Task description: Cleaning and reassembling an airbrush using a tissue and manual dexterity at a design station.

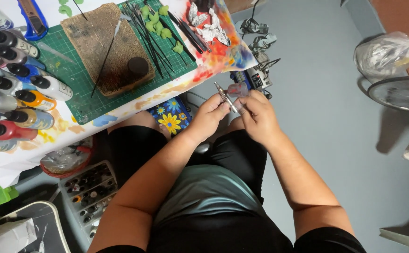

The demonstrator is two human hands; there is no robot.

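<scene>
My left hand (208, 115) and my right hand (259, 117) meet above my lap, beside the table's edge. Between them they hold a slim silver airbrush (225, 97), tip pointing up and left. A small clear cup (238, 89) sits on top of it, by my right fingers. Both hands have their fingers closed around the tool. On the table, a green cutting mat (73, 77) carries a brown cork block (106, 44), thin black sticks (153, 40) and small green pieces (155, 21).
Several paint bottles (12, 84) lie in a row at the table's left. Crumpled foil (209, 23) lies on a paint-stained sheet. A tray of small bottles (89, 194) sits on the floor left of my leg. A bicycle wheel (401, 93) and plastic bag (390, 51) stand right.
</scene>
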